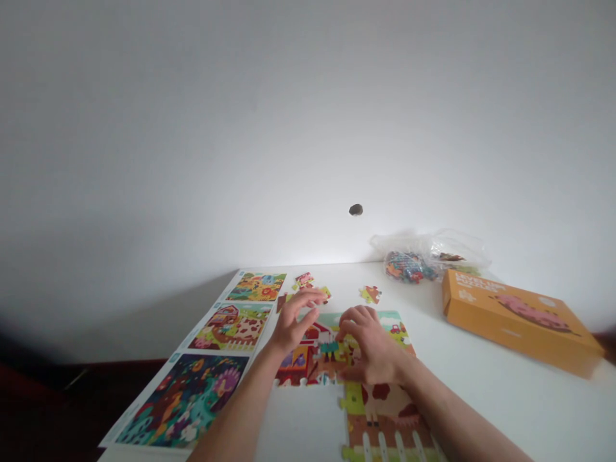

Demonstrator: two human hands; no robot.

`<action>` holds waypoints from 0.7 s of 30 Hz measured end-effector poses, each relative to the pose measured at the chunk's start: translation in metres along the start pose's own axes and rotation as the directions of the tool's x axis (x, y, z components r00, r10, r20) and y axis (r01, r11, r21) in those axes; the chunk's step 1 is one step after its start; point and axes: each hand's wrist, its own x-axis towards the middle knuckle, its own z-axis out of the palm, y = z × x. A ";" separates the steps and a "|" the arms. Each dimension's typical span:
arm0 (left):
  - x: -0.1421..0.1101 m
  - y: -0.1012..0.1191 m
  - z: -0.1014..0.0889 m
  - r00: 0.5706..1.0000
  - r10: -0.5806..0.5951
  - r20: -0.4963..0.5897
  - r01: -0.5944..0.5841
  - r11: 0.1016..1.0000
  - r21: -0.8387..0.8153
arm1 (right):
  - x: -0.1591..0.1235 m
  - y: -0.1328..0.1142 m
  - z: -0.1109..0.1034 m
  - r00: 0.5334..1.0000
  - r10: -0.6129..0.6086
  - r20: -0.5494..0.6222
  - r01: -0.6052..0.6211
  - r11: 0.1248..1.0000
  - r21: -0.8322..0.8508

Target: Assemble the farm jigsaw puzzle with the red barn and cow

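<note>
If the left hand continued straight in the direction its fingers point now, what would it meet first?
The left hand would probably meet the loose puzzle piece just beyond its fingertips on the white table. Its height is unclear from this view, so it might pass above instead.

Forearms (244, 404) reach forward, left grip (294, 317) loosely parted, right grip (369, 345) palm-down, fingers bent.

The right hand (370, 346) hid part of the puzzle (373, 407), whose near end, like both forearms (245, 398), was cut off by the bottom edge. The bag (409, 266) perhaps held pieces, too small to tell.
</note>
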 end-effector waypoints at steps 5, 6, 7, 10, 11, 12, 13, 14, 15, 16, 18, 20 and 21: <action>-0.004 -0.003 0.004 0.890 -0.227 0.396 0.424 0.733 -0.532 | -0.005 -0.014 0.001 0.966 -0.086 0.246 0.100 0.994 -0.045; -0.005 -0.003 0.004 0.847 -0.231 0.479 0.495 0.672 -0.550 | -0.005 -0.016 0.001 0.954 -0.094 0.285 0.110 0.993 -0.038; -0.006 -0.003 0.004 0.807 -0.234 0.542 0.552 0.625 -0.552 | -0.005 -0.016 0.001 0.943 -0.094 0.318 0.110 0.993 -0.032; -0.007 -0.004 0.003 0.728 -0.245 0.640 0.650 0.541 -0.534 | -0.004 -0.018 0.000 0.924 -0.066 0.376 0.087 0.995 -0.038; -0.008 -0.005 0.003 0.710 -0.245 0.660 0.670 0.523 -0.527 | -0.004 -0.018 -0.001 0.925 -0.054 0.377 0.076 0.996 -0.046; -0.008 -0.006 0.002 0.694 -0.245 0.677 0.687 0.508 -0.520 | -0.004 -0.019 -0.001 0.925 -0.047 0.376 0.070 0.996 -0.049; -0.009 -0.008 0.001 0.679 -0.244 0.692 0.701 0.496 -0.513 | -0.004 -0.020 -0.002 0.927 -0.043 0.372 0.066 0.997 -0.048; -0.009 -0.009 0.000 0.665 -0.244 0.706 0.714 0.485 -0.505 | -0.004 -0.020 -0.002 0.928 -0.042 0.370 0.063 0.997 -0.045; -0.010 -0.010 -0.001 0.648 -0.246 0.721 0.729 0.474 -0.494 | -0.004 -0.021 -0.003 0.931 -0.039 0.364 0.058 0.997 -0.041; -0.011 -0.011 -0.001 0.627 -0.246 0.739 0.746 0.463 -0.478 | -0.004 -0.022 -0.003 0.932 -0.037 0.360 0.053 0.998 -0.037; -0.013 -0.014 -0.002 0.575 -0.233 0.784 0.781 0.443 -0.441 | -0.004 -0.023 -0.004 0.932 -0.039 0.361 0.049 0.999 -0.019; -0.014 -0.016 -0.003 0.524 -0.209 0.826 0.806 0.435 -0.402 | -0.005 -0.023 -0.003 0.926 -0.053 0.373 0.052 0.999 0.013; -0.014 -0.017 -0.003 0.506 -0.200 0.839 0.812 0.438 -0.386 | -0.005 -0.023 -0.003 0.923 -0.062 0.379 0.055 0.998 0.029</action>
